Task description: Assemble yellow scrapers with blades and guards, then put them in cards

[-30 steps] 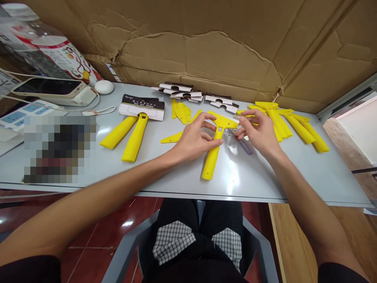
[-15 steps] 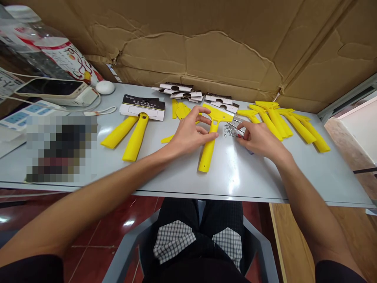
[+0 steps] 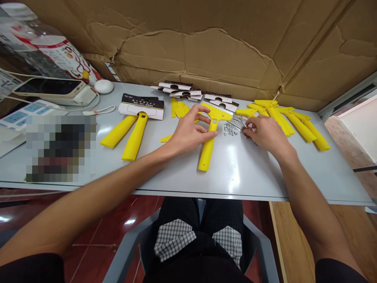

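Observation:
A yellow scraper handle (image 3: 207,153) lies on the grey table, its wide head pointing away from me. My left hand (image 3: 191,131) is curled over it from the left, thumb and fingers closed on the neck. To the right, my right hand (image 3: 266,135) pinches a screwdriver with a thin metal shaft (image 3: 237,124); its grip is mostly hidden by the fingers. Small silver screws (image 3: 230,129) are heaped between the two hands. Yellow flat pieces (image 3: 180,109) sit behind my left hand.
Several yellow handles (image 3: 308,127) lie at the right. Two handles in a black and white card sleeve (image 3: 141,108) are at the left. Folded cards (image 3: 182,92) rest by the cardboard wall (image 3: 156,51). A phone (image 3: 50,86), a bottle (image 3: 64,55) and cables crowd the far left.
My right hand has moved a little to the right, away from the scraper head, with the screwdriver. My left hand and the scraper handle have stayed nearly still.

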Tool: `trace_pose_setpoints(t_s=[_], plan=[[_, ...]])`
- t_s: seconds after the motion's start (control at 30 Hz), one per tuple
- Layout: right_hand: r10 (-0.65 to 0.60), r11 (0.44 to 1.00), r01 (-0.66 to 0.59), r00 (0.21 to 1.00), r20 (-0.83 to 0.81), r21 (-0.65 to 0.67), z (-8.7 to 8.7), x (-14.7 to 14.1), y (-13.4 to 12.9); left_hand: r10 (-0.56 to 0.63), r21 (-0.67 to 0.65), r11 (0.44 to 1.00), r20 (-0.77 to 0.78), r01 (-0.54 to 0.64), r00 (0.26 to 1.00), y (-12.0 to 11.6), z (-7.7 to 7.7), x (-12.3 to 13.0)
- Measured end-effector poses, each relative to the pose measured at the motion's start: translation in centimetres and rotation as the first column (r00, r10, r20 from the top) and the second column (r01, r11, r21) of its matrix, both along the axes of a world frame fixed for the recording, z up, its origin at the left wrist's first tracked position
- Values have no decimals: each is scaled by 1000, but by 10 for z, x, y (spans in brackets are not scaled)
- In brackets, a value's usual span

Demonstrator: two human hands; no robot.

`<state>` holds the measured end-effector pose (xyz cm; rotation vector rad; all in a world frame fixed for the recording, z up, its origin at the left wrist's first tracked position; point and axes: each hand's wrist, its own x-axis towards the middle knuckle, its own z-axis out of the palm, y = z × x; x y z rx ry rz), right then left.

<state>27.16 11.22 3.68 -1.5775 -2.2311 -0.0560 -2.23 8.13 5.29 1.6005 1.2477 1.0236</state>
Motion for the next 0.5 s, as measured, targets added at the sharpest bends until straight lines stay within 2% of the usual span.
trace_pose_setpoints(t_s=[0.07, 0.17, 0.3, 0.5], plan=[[-19, 999, 20, 999, 43, -26, 6, -5, -4, 1, -6, 1000, 2, -1, 1000, 0, 0, 0], [52, 996, -48, 997, 54, -70, 12, -12, -10, 3, -10, 1000, 7, -3, 1000, 0, 1, 0], [177, 981, -174, 984, 32, -86, 8, -18, -11, 7, -12, 1000, 6, -7, 1000, 0, 0, 0], [222, 970, -223, 975, -15, -98, 3, -19, -8, 9, -17, 1000, 17, -9, 1000, 0, -1, -1]])
